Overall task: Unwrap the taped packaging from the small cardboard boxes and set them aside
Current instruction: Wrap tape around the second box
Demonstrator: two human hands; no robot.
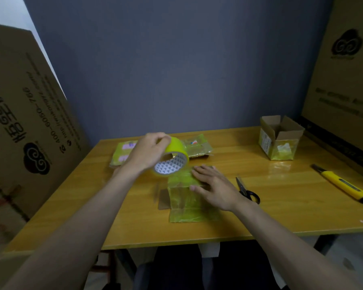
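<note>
Left hand (147, 151) grips the tape roll (172, 158) above the taped box (189, 195) at mid-table (281, 216); right hand (216, 187) lies flat on it. Scissors (246, 190) just right; near edge bare.

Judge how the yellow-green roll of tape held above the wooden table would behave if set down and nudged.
The yellow-green roll of tape is a round ring, so on its edge it would probably roll across the smooth wooden table; laid flat it should stay put. The left hand lifts it alone, which suggests it is light. Its hollow card core looks stiff, unlikely to deform.
</note>
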